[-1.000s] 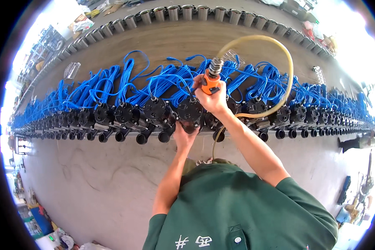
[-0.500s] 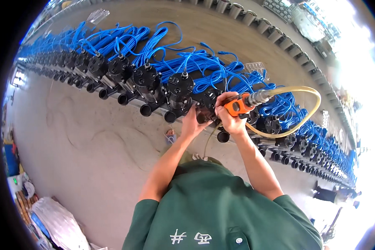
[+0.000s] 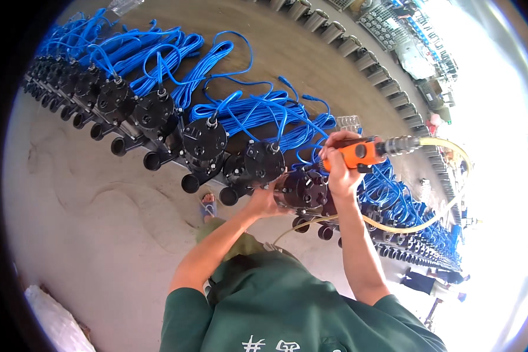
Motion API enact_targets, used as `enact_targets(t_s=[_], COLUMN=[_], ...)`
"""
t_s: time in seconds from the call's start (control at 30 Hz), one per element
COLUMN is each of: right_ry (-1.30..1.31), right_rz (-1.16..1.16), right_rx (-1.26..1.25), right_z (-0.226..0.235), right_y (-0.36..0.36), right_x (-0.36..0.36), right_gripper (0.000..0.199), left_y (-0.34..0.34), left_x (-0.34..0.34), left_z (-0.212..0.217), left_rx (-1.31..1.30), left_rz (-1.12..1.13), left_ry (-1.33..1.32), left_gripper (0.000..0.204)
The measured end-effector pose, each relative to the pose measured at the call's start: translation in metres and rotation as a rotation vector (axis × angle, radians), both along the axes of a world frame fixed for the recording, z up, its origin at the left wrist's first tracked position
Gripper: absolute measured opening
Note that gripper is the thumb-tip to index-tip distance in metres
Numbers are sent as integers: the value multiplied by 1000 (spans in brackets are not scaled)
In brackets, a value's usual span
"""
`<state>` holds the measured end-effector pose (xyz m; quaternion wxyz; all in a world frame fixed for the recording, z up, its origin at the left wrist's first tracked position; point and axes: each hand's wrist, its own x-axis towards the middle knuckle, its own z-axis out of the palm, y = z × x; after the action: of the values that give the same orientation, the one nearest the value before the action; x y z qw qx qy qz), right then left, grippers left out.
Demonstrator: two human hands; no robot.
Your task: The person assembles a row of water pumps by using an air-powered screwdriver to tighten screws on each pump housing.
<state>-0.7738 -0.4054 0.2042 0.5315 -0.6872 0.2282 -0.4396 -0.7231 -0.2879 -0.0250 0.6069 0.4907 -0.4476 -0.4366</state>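
Note:
My right hand (image 3: 341,170) grips an orange air tool (image 3: 361,154) with a metal hose coupling at its rear end. A pale yellow air hose (image 3: 460,158) loops from that coupling down and back past my right forearm. The tool's working end lies close to the hand and is partly hidden. My left hand (image 3: 264,202) is wrapped round the steel side of a tilted, black-capped pump (image 3: 311,190). Most of the left fingers are behind its body. Against it on the left stands another black pump (image 3: 261,161), with a blue cable rising from its cap.
A long row of like pumps (image 3: 204,141) runs away to both sides, black outlets facing me. Coiled blue cables (image 3: 258,111) lie behind it on the brown surface. Steel cylinders (image 3: 349,46) line the far edge. A person (image 3: 428,284) is at the far right; my sandalled foot (image 3: 208,205) is below.
My right hand has lifted the air tool up and to the right, off the pump, and levelled it. The pump in my left hand leans over more. The whole view has shifted.

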Motion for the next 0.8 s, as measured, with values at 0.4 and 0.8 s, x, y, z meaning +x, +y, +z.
enact_targets(t_s=[0.4,0.8], right_ry=[155,-154], right_rz=[-39,-258], right_rx=[52,-720], right_z=[-18,200], right_y=[0,39], right_x=[-2,-203], right_gripper=[20,32], left_y=[3,9], left_x=[4,-33], left_z=[16,34], left_rx=[-64,-108], left_rz=[-32,628], left_ry=[33,-609], left_gripper=[113,90])
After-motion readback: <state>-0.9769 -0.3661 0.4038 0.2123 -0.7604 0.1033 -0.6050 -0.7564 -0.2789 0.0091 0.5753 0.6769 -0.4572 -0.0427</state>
